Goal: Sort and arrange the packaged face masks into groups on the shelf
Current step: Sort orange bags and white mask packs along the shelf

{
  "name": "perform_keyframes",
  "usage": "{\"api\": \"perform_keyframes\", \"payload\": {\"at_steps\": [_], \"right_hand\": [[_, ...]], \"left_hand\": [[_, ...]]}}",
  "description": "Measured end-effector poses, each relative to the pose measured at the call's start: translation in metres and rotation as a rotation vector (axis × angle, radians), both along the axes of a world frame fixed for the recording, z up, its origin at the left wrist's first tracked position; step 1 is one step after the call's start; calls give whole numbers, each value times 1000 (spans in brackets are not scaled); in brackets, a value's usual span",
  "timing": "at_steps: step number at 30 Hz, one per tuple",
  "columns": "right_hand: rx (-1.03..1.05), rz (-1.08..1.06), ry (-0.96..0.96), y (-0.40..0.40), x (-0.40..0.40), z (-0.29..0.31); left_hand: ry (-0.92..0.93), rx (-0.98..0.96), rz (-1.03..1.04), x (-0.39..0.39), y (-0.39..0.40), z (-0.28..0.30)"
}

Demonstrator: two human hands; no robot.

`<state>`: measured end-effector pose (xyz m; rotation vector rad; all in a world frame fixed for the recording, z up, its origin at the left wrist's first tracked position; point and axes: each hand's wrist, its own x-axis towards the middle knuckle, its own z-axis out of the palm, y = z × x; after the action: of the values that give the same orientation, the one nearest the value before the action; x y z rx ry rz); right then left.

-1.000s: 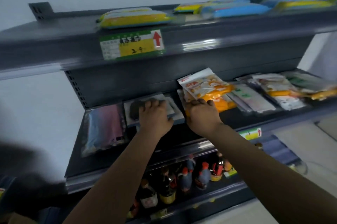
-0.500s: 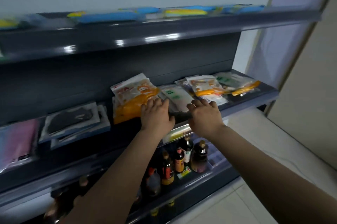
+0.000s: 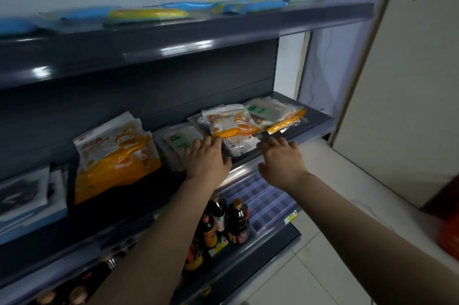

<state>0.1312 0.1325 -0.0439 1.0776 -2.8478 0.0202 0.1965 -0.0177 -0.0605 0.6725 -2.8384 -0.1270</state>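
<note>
On the middle shelf (image 3: 315,116) of the dark grey rack, packaged face masks lie in loose groups. To the left sits a stack of orange-and-white packs (image 3: 116,155), tilted up against the back panel. Just beside it lie clear packs with green labels (image 3: 177,140), flat on the shelf. Further right another orange-and-white pack (image 3: 229,123) rests on top of a clear pack with a brownish mask (image 3: 238,143), and at the right end a pile of green-labelled and orange-edged packs (image 3: 275,113) overlaps itself. At the far left edge, dark masks in clear packets (image 3: 22,190) lie blurred.

The person's left hand (image 3: 207,158) reaches palm down with fingers extended, its fingertips at the edge of the green-labelled packs and the orange pack; it grips nothing. The right hand (image 3: 280,158) is also spread flat, fingers straight, over the front lip of the shelf near the brownish pack, holding nothing. Whether it touches the shelf I cannot tell.

Above, the top shelf (image 3: 223,29) carries blue and yellow packages (image 3: 149,14). Below, dark sauce bottles (image 3: 237,220) stand beside a clear plastic divider tray (image 3: 268,200). Pale floor tiles (image 3: 323,267) spread to the right.
</note>
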Motion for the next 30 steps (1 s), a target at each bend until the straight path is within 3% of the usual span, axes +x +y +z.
{"api": "perform_keyframes", "payload": {"at_steps": [14,22,30], "right_hand": [[0,42,13,-26,-145,-13],[28,56,-8,-37,-211,-19],[23,78,-119,-40,-279,-18]], "left_hand": [[9,74,61,-129,-33,-17],[-98,157,79,-154,-50,-23],[-39,189,173,-174,-46,-26]]}}
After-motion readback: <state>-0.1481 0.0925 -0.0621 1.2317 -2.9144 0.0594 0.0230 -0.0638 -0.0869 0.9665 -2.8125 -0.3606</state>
